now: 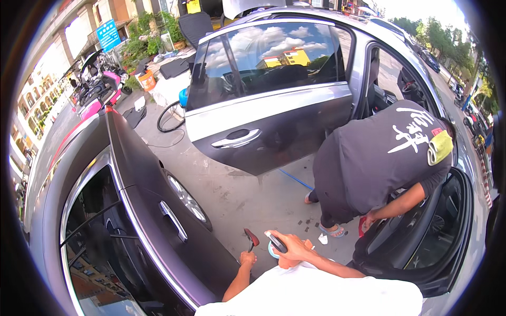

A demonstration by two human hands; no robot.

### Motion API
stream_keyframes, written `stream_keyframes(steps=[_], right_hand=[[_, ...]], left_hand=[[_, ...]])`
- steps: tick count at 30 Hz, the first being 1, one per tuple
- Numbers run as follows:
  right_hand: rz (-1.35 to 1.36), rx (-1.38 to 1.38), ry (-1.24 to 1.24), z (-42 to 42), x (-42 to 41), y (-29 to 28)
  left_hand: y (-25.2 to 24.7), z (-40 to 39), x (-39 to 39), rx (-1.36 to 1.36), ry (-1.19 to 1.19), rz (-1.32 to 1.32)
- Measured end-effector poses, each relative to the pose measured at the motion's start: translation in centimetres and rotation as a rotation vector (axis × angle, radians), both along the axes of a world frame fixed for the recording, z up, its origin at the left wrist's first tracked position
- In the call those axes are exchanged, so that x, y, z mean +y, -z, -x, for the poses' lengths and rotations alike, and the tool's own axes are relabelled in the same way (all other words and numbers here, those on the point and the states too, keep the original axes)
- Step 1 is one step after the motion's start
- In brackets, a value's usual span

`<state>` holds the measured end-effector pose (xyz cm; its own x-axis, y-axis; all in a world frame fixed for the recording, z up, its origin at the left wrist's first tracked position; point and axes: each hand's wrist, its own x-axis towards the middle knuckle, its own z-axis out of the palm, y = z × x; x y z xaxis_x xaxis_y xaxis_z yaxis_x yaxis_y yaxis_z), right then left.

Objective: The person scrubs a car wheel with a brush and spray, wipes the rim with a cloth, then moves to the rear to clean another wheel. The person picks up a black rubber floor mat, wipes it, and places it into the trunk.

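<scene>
My left hand (248, 258) grips the handle of a tool with a dark red head (251, 237), its exact kind unclear, held upright beside the dark car door at the left. My right hand (294, 249) holds a small black device with a light-coloured end (276, 241). Close under that hand is a round light-blue item (272, 250), partly hidden by the fingers, so I cannot tell what bears it. Both hands are low in the view, above the grey pavement and in front of my white shirt.
A co-worker (379, 158) in dark clothes bends into the open front door (419, 237) at the right. An open rear car door (272, 118) stands ahead. A dark car (158, 213) is close on the left. A blue hose (296, 179) and dark scraps (306, 223) lie on the ground.
</scene>
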<state>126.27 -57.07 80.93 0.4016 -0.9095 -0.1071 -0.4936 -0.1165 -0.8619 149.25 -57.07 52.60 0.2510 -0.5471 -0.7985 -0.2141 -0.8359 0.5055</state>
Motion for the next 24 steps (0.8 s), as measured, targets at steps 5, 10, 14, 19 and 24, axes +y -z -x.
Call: stream_keyframes(steps=[5, 10, 14, 19, 24], right_hand=[[-0.045, 0.0, -0.118, -8.4, -12.6, 1.2], [-0.072, -0.014, -0.284, -18.6, -24.8, -0.4], [-0.021, -0.092, -0.178, -24.7, -34.2, -2.2], [0.066, -0.132, 0.067, -32.2, -45.3, -3.7], [0.026, -0.05, 0.132, -40.3, -55.9, -6.0]], left_hand=[[0.1, -6.1, -10.2, 0.127, -0.241, 0.065], [-1.5, -16.1, -21.3, 0.133, -0.294, 0.036], [-7.9, -21.4, -32.5, 0.017, -0.205, 0.077], [-9.3, -26.9, -47.1, 0.006, -0.382, 0.19], [-0.2, -38.6, -61.2, 0.061, -0.313, 0.061]])
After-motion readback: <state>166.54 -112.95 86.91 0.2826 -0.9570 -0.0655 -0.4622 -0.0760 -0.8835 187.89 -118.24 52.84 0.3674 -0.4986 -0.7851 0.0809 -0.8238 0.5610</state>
